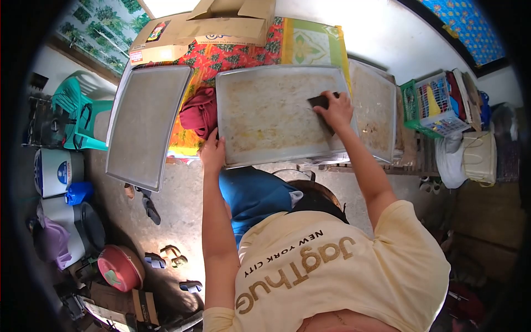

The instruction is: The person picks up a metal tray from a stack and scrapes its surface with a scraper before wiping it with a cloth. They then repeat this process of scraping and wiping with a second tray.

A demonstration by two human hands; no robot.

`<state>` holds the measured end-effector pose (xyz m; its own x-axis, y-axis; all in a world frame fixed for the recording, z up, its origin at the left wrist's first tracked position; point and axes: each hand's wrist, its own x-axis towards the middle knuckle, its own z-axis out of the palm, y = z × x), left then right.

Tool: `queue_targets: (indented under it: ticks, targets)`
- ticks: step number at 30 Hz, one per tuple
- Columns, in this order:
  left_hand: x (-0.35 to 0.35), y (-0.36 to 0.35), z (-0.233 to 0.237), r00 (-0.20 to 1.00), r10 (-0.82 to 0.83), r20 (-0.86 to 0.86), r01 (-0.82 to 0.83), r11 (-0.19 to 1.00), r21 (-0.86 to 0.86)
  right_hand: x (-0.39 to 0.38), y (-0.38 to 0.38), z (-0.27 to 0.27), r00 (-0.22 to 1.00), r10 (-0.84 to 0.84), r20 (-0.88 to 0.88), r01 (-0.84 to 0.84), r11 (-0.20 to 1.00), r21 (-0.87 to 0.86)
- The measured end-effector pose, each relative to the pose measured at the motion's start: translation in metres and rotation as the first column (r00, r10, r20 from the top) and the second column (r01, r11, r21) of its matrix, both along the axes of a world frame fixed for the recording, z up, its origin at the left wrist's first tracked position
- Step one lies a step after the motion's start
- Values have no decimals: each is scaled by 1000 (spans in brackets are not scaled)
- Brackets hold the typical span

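A large metal baking tray (pixel 276 116) with brownish, worn stains lies in front of me on the covered table. My left hand (pixel 212 150) grips its left edge near the lower corner. Over the tray's right part, my right hand (pixel 336 112) is closed on a dark flat pad (pixel 318 102), pressed to the surface; its exact material cannot be made out. A crumpled dark red cloth (pixel 202 110) sits just left of the tray. Another tray (pixel 146 124) leans out over the table's left side, and a stained tray (pixel 373 110) lies partly under the right edge.
Cardboard boxes (pixel 232 27) stand at the back of the table on a red patterned cloth (pixel 221 54). To the left are a green plastic chair (pixel 83 119) and a red basin (pixel 119 268). Crates (pixel 434 102) are stacked at right. Sandals (pixel 174 256) lie on the floor.
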<state>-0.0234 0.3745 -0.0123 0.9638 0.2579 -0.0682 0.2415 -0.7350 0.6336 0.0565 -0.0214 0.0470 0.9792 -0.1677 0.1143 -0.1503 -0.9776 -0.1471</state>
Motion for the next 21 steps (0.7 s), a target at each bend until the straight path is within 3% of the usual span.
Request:
queue_targets:
  ticks: [3, 6, 10, 14, 17, 21]
  targets:
    - [0, 1, -2, 1000, -2, 16, 2, 1000, -1, 17, -24, 6, 981, -188, 44, 187, 982, 19]
    - [0, -1, 4, 1000, 9, -10, -8, 998, 58, 6, -4, -1, 999, -20, -32, 23, 996, 84]
    - [2, 1, 1, 997, 2, -79, -5, 999, -37, -20, 39, 5, 970, 215, -109, -201, 971, 130]
    - [1, 0, 3, 996, 0, -86, -3, 999, -40, 20, -4, 2, 998, -56, 17, 51, 968, 246]
    - [-1, 1, 5, 997, -1, -75, -2, 999, -34, 51, -38, 18, 934, -357, 11, 350, 923, 159]
    - [1, 2, 0, 997, 1, -74, -8, 996, -90, 84, -64, 11, 901, -419, -114, 422, 907, -3]
